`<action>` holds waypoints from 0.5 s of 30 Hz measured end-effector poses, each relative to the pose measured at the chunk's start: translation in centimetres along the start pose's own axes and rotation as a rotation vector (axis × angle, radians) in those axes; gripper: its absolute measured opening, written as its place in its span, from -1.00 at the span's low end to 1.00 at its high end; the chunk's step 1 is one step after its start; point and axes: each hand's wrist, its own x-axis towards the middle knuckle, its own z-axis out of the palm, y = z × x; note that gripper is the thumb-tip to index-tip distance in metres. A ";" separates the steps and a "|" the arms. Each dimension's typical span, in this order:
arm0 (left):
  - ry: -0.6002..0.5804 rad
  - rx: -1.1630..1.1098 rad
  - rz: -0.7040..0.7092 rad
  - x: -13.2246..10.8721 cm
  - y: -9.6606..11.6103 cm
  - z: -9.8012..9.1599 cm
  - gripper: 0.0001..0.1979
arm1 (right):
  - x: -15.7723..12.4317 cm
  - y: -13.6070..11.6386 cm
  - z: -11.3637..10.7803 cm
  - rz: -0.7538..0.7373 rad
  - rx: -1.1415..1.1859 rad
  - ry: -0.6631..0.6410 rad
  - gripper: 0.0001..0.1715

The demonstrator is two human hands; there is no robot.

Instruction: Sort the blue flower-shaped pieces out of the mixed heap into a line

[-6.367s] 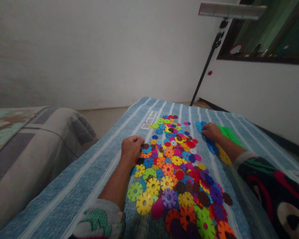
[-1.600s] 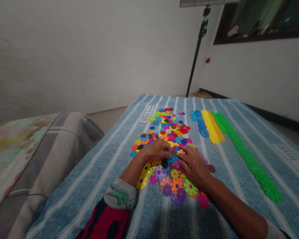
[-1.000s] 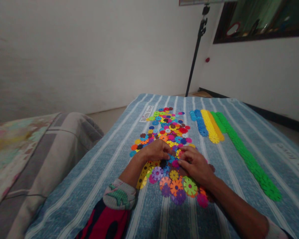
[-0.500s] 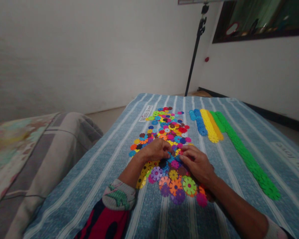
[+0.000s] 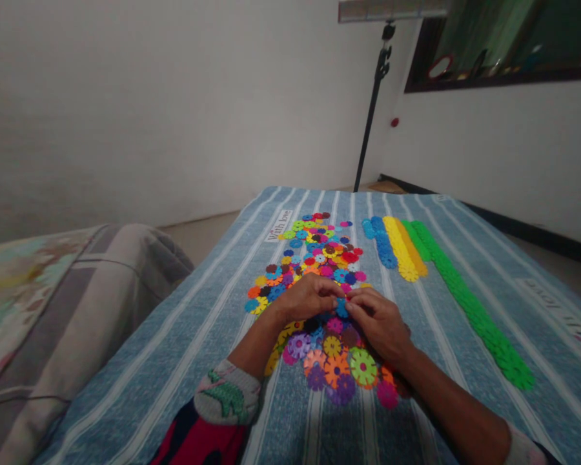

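A pile of flat, many-coloured plastic flower discs (image 5: 319, 258) lies spread on a blue striped cloth (image 5: 198, 336). My left hand (image 5: 310, 298) and my right hand (image 5: 380, 323) meet over the middle of the pile, fingers curled and fingertips together, pinching at small discs. What exactly they hold is too small to make out; a bit of red and blue shows between the fingertips. To the right lie sorted rows: blue discs (image 5: 380, 240), yellow discs (image 5: 401, 248) and a long green row (image 5: 469, 310).
A grey and patterned cushion or mattress (image 5: 77, 310) lies at the left beside the cloth. A black light stand (image 5: 368, 129) rises at the back by the white wall. A dark-framed window (image 5: 503, 45) is at the upper right. A "With love" label (image 5: 278, 225) marks the cloth.
My right hand came back from the blue row to the pile, where both hands now meet. Over the last second the fingertips have drawn closer together; the view shifted slightly.
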 end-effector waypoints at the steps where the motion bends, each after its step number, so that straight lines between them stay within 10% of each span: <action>1: -0.006 -0.019 -0.004 0.0 0.1 -0.1 -0.76 | 0.0 0.1 0.0 -0.004 -0.006 0.003 -0.81; 15: 0.048 -0.035 0.008 0.7 -0.8 0.9 -0.79 | 0.3 0.0 -0.2 0.011 -0.023 -0.022 -0.87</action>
